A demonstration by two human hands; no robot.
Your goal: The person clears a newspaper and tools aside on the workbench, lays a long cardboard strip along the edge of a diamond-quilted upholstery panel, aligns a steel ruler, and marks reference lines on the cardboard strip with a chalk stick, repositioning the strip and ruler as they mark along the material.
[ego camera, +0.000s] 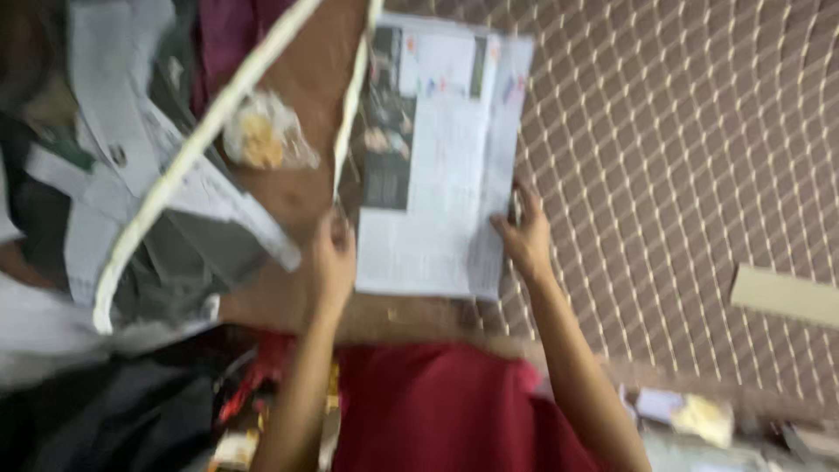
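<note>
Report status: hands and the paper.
Left hand and right hand grip folded newspaper by its side edges. Plastic bag lies left, apart.

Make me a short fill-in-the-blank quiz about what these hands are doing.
1. Both hands hold a folded ____ by its sides.
2. The right hand grips the newspaper's ____ edge.
3. The left hand lies close to a white ____.
4. The patterned mat is ____ with a cream lattice.

Missing words: newspaper; right; pole; brown
</note>
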